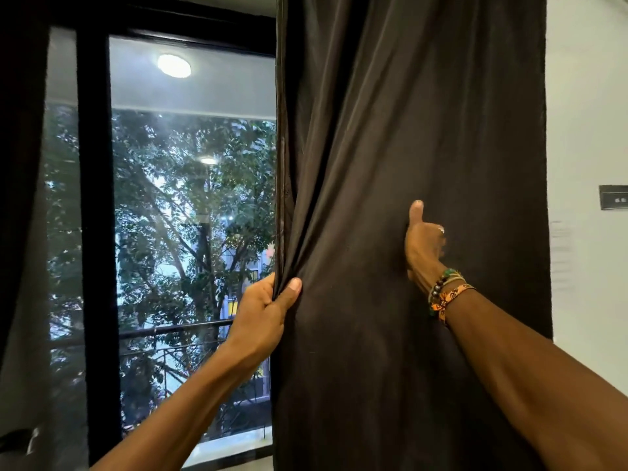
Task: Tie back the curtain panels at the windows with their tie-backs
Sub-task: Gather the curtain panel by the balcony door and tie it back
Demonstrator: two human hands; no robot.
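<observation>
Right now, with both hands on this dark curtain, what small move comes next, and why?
Probably draw the left hand, which grips the edge of the curtain panel, toward the right hand: the panel hangs spread wide, ungathered, and no tie-back shows.

Two curtain panels: one wide dark curtain panel [407, 113] at centre right, one second panel [20, 96] along the left edge. Two grips, both bare hands: left grip [263, 311] at lower centre, right grip [423, 243] right of centre. One black-framed window [97, 198]. Two round lights [174, 65] show in the glass. One ring [440, 230]. One dark wall plate [613, 197] at the far right. Several bracelets [445, 294], exact number unclear.
</observation>
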